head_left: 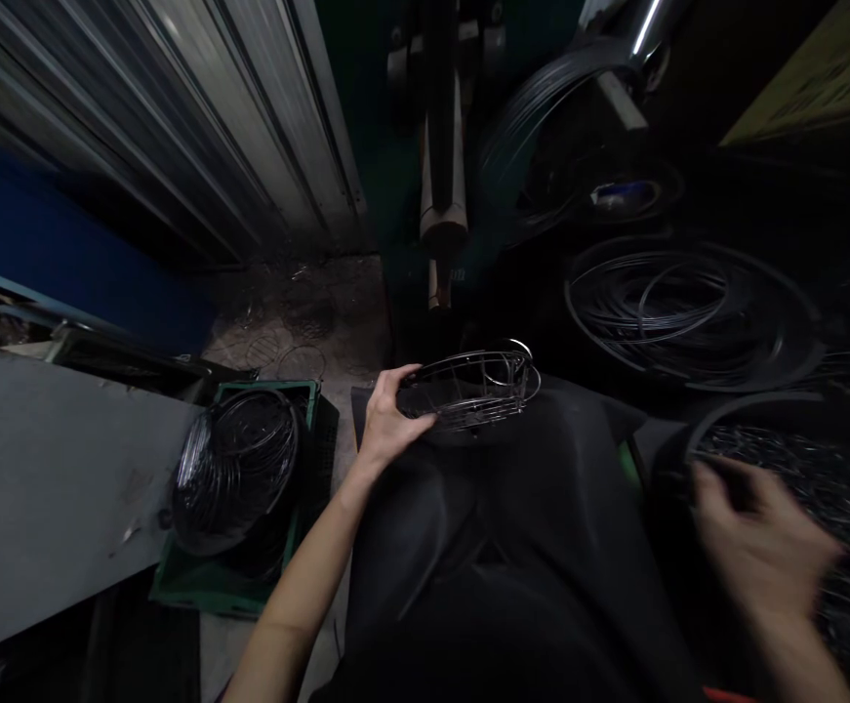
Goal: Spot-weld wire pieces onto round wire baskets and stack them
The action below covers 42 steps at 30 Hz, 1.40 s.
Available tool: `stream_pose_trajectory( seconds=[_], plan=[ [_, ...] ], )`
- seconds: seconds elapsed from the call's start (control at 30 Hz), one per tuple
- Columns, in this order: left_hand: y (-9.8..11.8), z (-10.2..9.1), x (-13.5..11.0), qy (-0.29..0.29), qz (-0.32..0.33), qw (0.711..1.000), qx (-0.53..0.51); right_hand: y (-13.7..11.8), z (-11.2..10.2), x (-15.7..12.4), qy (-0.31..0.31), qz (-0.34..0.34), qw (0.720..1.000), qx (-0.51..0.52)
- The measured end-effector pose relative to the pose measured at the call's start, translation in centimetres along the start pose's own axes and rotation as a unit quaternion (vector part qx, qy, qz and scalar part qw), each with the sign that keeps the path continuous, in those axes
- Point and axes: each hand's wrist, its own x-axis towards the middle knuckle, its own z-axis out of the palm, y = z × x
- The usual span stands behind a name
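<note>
My left hand grips the left end of a round wire basket, thumb below and fingers above its rim. The basket is shallow, made of thin shiny wire with looped rings at its right end, and is held over the dark apron on my lap. My right hand is at the left part of a dark tub of small metal wire pieces. It is blurred, with its fingers curled toward the thumb; whatever they hold, if anything, is too smeared to make out.
A machine with a cylindrical electrode arm stands straight ahead. Another tub holds wire rings at right. On the left, a green crate carries a dark basin of wire rings, beside a grey panel. Wire scraps lie on the floor.
</note>
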Motion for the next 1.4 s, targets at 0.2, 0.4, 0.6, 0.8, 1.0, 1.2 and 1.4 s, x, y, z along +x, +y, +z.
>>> stream_pose_trajectory(
  seconds=[0.2, 0.4, 0.6, 0.8, 1.0, 1.2, 1.4],
  plan=[
    [1.2, 2.9, 0.5, -0.130, 0.032, 0.984, 0.116, -5.2, 4.7, -3.3, -0.179, -0.046, 0.977, 0.109],
    [0.3, 2.2, 0.0, -0.221, 0.093, 0.966, 0.099, -7.8, 2.7, -2.9, -0.240, 0.023, 0.949, 0.202],
    [0.5, 2.3, 0.3, -0.210, 0.073, 0.967, 0.126, -16.3, 1.7, -2.4, -0.312, 0.064, 0.891, 0.324],
    [1.1, 1.7, 0.8, -0.169, 0.076, 0.973, 0.137, -19.6, 5.5, -1.1, -0.328, 0.038, 0.890, 0.313],
    [1.1, 0.9, 2.3, -0.088, 0.093, 0.977, 0.171, -22.8, 6.5, -0.9, -0.235, -0.077, 0.926, 0.285],
    [0.2, 0.3, 4.0, -0.019, 0.120, 0.976, 0.179, -24.7, 8.2, -0.6, -0.140, -0.180, 0.929, 0.291],
    [-0.9, 0.7, 5.6, 0.019, 0.143, 0.975, 0.170, -25.3, 9.7, 0.4, -0.096, -0.217, 0.923, 0.304]
  ],
)
